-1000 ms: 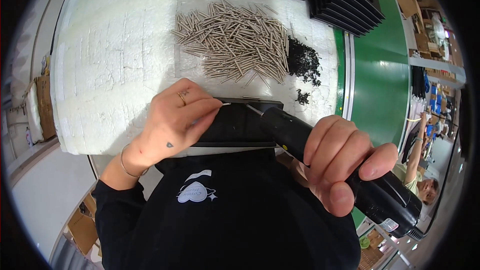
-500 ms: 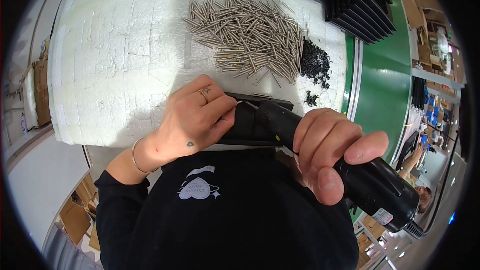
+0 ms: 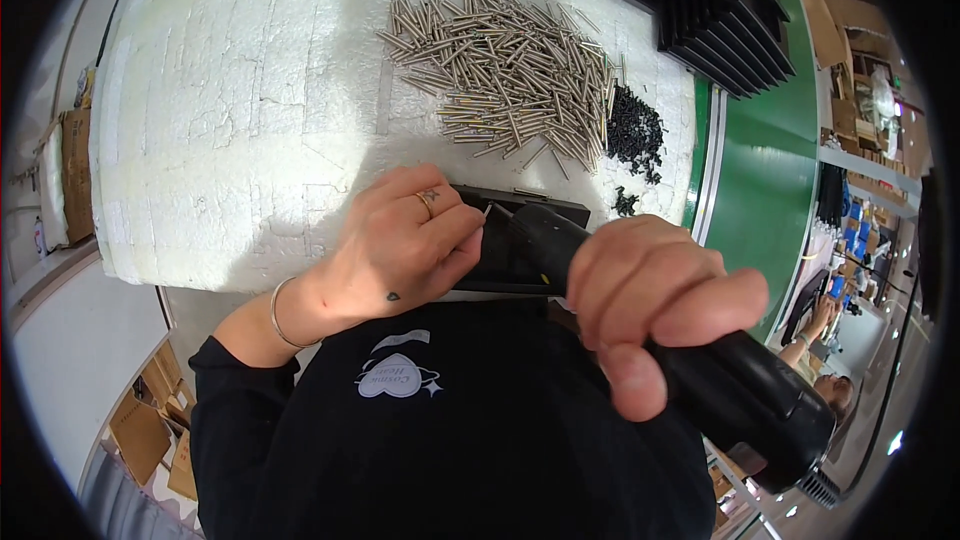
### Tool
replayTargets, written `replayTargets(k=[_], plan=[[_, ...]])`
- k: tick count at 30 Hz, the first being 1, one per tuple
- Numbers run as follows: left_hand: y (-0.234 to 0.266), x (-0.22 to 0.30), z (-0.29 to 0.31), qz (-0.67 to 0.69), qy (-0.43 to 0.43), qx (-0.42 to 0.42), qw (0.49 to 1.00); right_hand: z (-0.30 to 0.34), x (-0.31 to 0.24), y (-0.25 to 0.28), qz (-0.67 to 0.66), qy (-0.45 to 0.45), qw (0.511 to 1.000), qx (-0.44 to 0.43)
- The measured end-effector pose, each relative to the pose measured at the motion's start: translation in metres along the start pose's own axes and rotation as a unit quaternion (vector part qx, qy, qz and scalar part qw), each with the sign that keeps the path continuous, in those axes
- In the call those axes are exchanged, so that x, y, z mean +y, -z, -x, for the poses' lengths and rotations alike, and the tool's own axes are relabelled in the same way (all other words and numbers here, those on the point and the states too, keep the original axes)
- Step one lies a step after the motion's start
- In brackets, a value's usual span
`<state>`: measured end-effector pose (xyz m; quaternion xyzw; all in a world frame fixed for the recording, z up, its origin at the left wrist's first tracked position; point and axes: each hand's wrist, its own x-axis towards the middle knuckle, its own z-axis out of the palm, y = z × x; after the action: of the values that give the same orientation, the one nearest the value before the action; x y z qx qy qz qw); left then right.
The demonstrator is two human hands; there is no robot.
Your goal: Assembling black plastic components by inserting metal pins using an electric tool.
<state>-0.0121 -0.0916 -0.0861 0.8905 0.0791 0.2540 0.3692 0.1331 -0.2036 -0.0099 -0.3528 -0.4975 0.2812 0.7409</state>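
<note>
Hands meet over one flat black part (image 3: 500, 255) lying at the near edge of the white worktop (image 3: 230, 130). The left hand (image 3: 405, 250) rests on the part's left side, fingers curled and closed, pinching one thin metal pin (image 3: 487, 210) at their tips; one ring sits on a finger and one bracelet circles the wrist. The right hand (image 3: 650, 305) is wrapped tightly around one black power screwdriver (image 3: 720, 380), whose nose points at the part just beside the pin. Farther back on the worktop lies one broad heap of metal pins (image 3: 500, 80), too many to count, and touching its right side one smaller heap of small black pieces (image 3: 635, 130), also uncountable; a few loose black pieces (image 3: 625, 203) lie near the part's far right corner. One stack of black ribbed parts (image 3: 700, 0) stands at the far edge; the number in it cannot be told. A green surface (image 3: 760, 170) runs along the right of the worktop.
</note>
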Motion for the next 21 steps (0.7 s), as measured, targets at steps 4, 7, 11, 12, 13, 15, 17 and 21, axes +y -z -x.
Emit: replayTargets(k=[4,7,11,12,13,15,17,21], plan=[[-0.003,0.003,-0.007,0.033,-0.022,0.005,0.999,-0.013,-0.006,0.006,0.078,-0.018,0.990,-0.119],[-0.005,0.006,-0.011,0.024,-0.029,0.012,0.999,-0.009,-0.003,0.000,0.068,-0.030,0.996,-0.057],[0.000,0.004,-0.010,0.029,-0.040,-0.044,0.998,-0.006,0.013,-0.004,0.058,0.004,0.998,-0.028],[-0.001,0.006,-0.013,0.038,-0.055,-0.049,0.997,-0.009,0.011,-0.007,0.063,0.004,0.998,-0.001],[0.000,0.006,-0.011,0.016,-0.048,-0.053,0.997,-0.010,0.011,-0.011,0.061,0.001,0.998,0.019],[0.003,0.005,-0.008,-0.017,-0.050,-0.056,0.997,-0.009,0.009,-0.012,0.062,-0.016,0.998,0.029],[0.002,0.010,-0.011,-0.021,-0.053,-0.055,0.997,-0.008,-0.006,0.004,0.064,-0.061,0.996,-0.004],[-0.001,0.013,-0.007,-0.023,-0.010,-0.052,0.998,0.001,-0.034,0.027,0.062,0.061,0.987,0.138]])
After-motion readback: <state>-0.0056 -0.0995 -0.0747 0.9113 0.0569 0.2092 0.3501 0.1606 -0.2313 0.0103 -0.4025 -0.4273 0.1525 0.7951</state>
